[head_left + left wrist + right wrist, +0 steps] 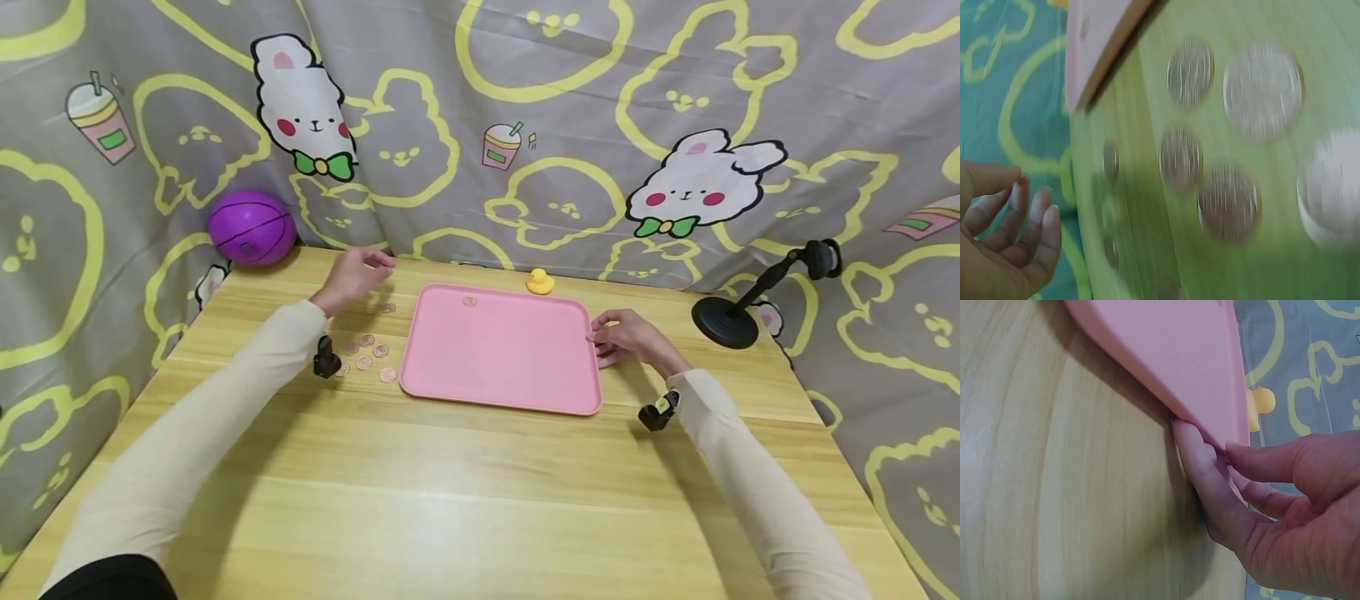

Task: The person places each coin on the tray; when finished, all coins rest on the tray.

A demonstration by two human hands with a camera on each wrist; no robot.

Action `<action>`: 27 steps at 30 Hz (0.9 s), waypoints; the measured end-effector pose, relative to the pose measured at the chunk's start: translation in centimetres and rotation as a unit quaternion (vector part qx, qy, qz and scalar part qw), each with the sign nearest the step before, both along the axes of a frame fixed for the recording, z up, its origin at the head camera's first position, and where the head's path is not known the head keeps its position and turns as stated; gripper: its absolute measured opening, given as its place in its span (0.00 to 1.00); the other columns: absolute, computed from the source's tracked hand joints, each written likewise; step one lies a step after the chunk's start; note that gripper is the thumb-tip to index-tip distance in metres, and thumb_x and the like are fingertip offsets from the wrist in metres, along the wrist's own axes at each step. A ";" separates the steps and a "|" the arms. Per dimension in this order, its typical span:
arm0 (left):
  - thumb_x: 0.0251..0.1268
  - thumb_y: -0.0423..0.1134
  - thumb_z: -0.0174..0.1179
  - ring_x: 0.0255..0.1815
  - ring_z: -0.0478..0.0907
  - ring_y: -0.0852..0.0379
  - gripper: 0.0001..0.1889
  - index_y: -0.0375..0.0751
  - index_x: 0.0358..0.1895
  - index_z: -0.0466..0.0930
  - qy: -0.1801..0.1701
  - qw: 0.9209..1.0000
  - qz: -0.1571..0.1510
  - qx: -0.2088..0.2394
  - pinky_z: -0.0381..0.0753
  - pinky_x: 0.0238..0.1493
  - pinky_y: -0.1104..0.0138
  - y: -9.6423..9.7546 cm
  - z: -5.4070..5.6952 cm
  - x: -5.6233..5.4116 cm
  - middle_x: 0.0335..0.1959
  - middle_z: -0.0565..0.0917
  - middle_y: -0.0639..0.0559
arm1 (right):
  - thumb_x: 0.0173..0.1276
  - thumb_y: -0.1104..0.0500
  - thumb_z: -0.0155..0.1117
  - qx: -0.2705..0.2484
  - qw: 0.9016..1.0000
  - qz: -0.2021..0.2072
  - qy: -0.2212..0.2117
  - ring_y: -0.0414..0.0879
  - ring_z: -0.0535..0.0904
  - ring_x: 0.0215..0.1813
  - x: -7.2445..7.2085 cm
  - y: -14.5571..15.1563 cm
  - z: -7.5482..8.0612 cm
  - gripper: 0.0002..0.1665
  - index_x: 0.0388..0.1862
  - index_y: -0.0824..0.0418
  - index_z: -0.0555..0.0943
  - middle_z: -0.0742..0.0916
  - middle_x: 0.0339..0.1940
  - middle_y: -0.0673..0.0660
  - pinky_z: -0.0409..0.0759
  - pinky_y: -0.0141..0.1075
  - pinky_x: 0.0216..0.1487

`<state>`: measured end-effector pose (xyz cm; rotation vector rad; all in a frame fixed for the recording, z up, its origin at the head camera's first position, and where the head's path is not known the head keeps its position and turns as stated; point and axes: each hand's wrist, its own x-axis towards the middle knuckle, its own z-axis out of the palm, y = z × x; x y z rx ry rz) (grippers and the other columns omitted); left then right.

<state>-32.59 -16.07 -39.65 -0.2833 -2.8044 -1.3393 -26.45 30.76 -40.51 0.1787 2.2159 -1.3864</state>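
Observation:
A pink tray (495, 350) lies in the middle of the wooden table, with one copper-coloured coin (469, 302) near its far left corner. My right hand (627, 335) holds the tray's right side; in the right wrist view the thumb (1260, 461) is at the rim and a finger lies along the outer edge. My left hand (356, 279) hovers left of the tray, above the table's far part. Its fingers bend loosely and the thumb meets the index fingertip, with nothing visible between them in the left wrist view. Several coins (363, 362) lie flat left of the tray.
A yellow rubber duck (539, 282) sits behind the tray. The purple ball (252, 228) rests at the far left corner, against a patterned curtain (420, 133). At the far right stands a black stand (726, 322) with a round base.

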 end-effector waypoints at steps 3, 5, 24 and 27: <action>0.75 0.34 0.58 0.52 0.81 0.41 0.14 0.27 0.54 0.84 -0.009 1.000 0.022 -0.016 0.78 0.44 0.67 -1.6 0.0 -0.1 0.53 0.85 0.31 | 0.79 0.68 0.58 -0.006 1.000 -0.011 0.000 0.42 0.87 0.31 0.1 0.1 0.2 0.19 0.63 0.75 0.68 0.88 0.29 0.55 0.91 0.40 0.39; 0.74 0.34 0.58 0.53 0.80 0.41 0.14 0.28 0.54 0.83 -0.024 0.999 0.032 -0.017 0.79 0.50 0.63 -2.5 -0.1 0.0 0.54 0.85 0.32 | 0.79 0.68 0.59 -0.012 1.000 -0.019 0.000 0.42 0.87 0.31 0.1 0.1 0.2 0.20 0.63 0.75 0.67 0.88 0.29 0.55 0.91 0.40 0.39; 0.72 0.42 0.69 0.63 0.75 0.37 0.24 0.33 0.63 0.77 -0.154 0.987 -0.003 -0.046 0.76 0.65 0.49 -5.8 -1.4 -0.5 0.64 0.78 0.28 | 0.79 0.68 0.59 -0.012 0.999 -0.035 0.032 0.41 0.88 0.31 -1.2 0.1 0.1 0.25 0.69 0.79 0.68 0.90 0.30 0.55 0.91 0.40 0.40; 0.71 0.40 0.69 0.54 0.77 0.42 0.19 0.32 0.58 0.81 -0.133 0.990 0.004 -0.051 0.76 0.58 0.54 -5.7 -1.6 -0.6 0.58 0.82 0.31 | 0.79 0.68 0.59 -0.005 0.999 -0.025 0.026 0.41 0.87 0.31 -1.4 0.1 0.2 0.22 0.66 0.78 0.69 0.90 0.30 0.54 0.91 0.39 0.40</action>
